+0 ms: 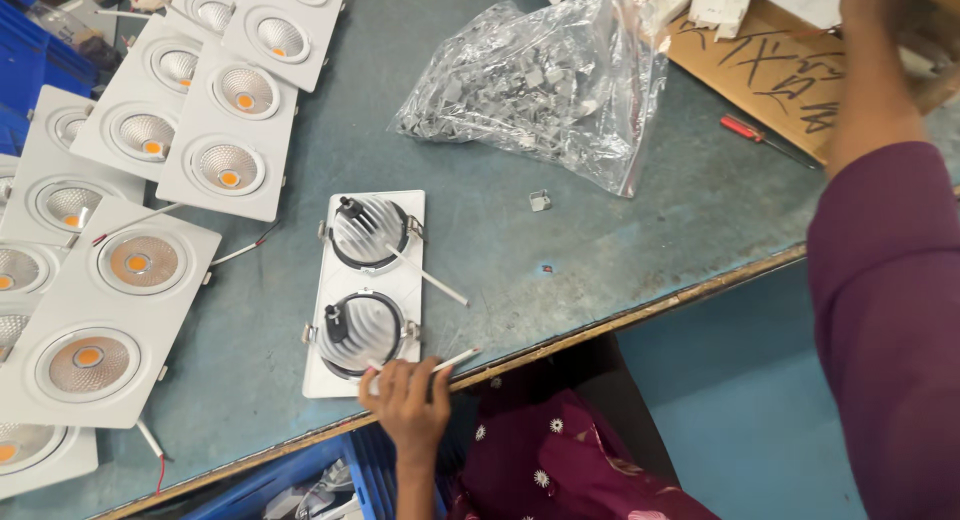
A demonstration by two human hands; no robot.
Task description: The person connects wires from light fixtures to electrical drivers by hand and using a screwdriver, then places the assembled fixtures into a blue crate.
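Note:
A white double downlight fixture (370,283) lies face down on the grey-blue table (600,250), its two ribbed round heat sinks up. My left hand (405,398) grips its near right corner, fingers curled on the plate beside a thin white wire (458,358). A second white wire (430,277) sticks out from the upper heat sink. My right arm, in a purple sleeve, reaches far up the right side. My right hand (868,2) is at the top edge over a cardboard box (760,65); its fingers are hidden.
Several finished white fixtures (130,280) lie face up in overlapping rows on the left. A clear bag of small metal clips (545,80) sits at top centre, one loose clip (540,200) below it. A red screwdriver (745,130) lies by the cardboard. Blue crates (300,480) stand under the table edge.

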